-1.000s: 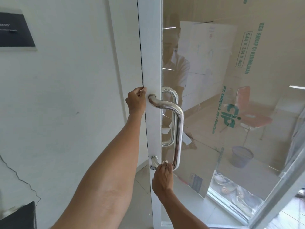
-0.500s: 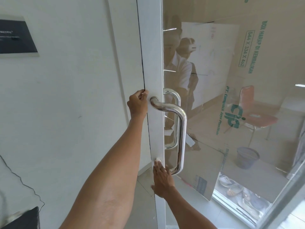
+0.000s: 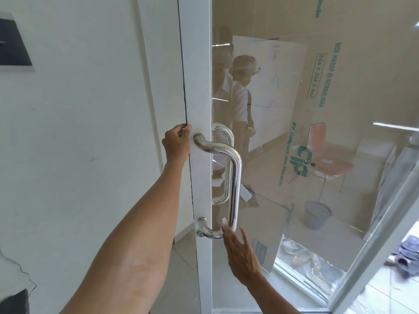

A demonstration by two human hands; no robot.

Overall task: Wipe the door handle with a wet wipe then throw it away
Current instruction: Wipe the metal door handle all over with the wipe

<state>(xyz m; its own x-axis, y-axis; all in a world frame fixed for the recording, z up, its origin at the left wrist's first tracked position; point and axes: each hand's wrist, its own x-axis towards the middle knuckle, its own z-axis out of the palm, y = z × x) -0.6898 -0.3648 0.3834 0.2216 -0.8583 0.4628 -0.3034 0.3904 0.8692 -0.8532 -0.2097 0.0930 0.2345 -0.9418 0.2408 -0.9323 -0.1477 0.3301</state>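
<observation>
- Two hands engaged: door edge is gripped by left hand.
- Wet wipe is pressed onto lower bend of door handle by right hand, fingers straight.
- Wiping is judged underway; the bar's remaining length is called for next.

Place: most likely an office, seen at the way in.
Door: glass door in a white frame, long shiny handle.
Wall: plain white, dark sign.
In the glass: red chair, bin, big printed cardboard.
</observation>
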